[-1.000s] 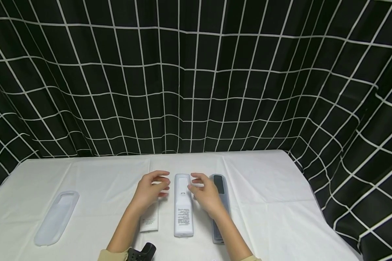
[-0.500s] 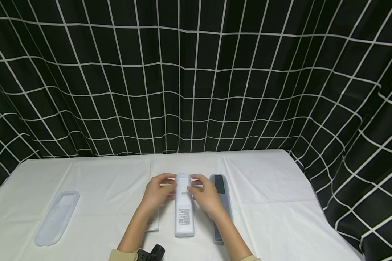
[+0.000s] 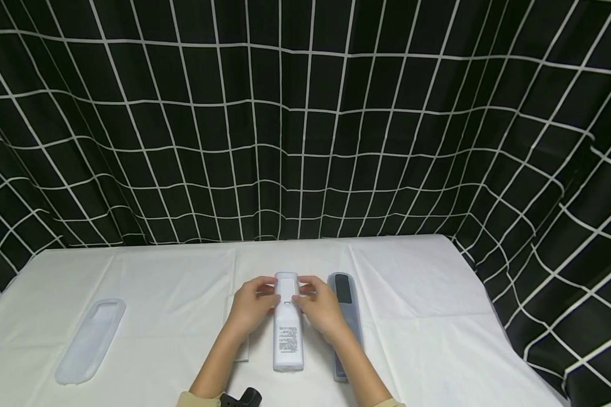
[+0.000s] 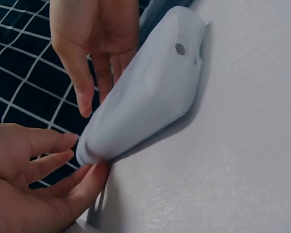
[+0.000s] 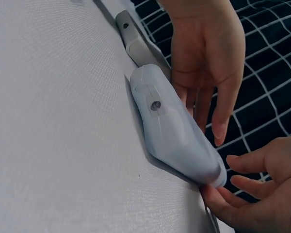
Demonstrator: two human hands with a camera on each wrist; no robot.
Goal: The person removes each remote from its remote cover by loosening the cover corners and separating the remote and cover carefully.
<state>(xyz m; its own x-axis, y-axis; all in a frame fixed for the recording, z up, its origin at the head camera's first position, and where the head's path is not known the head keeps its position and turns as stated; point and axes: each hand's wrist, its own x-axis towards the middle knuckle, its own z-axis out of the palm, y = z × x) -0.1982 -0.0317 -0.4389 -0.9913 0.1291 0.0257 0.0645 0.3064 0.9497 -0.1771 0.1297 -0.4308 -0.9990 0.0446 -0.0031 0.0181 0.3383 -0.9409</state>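
A white remote control (image 3: 288,322) in a translucent sleeve lies on the table with its back up. Printed text shows on its nearer half, a battery cover on its far half. My left hand (image 3: 252,305) and my right hand (image 3: 318,305) hold the far end from both sides, thumbs on the upper edges and fingers along the flanks. In the left wrist view my left fingertips touch the tip of the remote's sleeve (image 4: 145,87). The right wrist view shows the near end with a small dark hole in the sleeve (image 5: 174,136). The undersides of the fingers are partly hidden.
Right of my right hand lies a blue-grey covered remote (image 3: 355,316) with a dark screen. A flat white object (image 3: 242,351) sits partly hidden under my left forearm. An unfilled translucent sleeve (image 3: 91,339) lies far left. A black gridded curtain (image 3: 285,130) hangs behind the white-covered table (image 3: 183,271).
My left hand has moved right from beside the flat white object to the remote control's left edge. My right hand has settled against its right edge, thumb on the back. The remote has barely moved.
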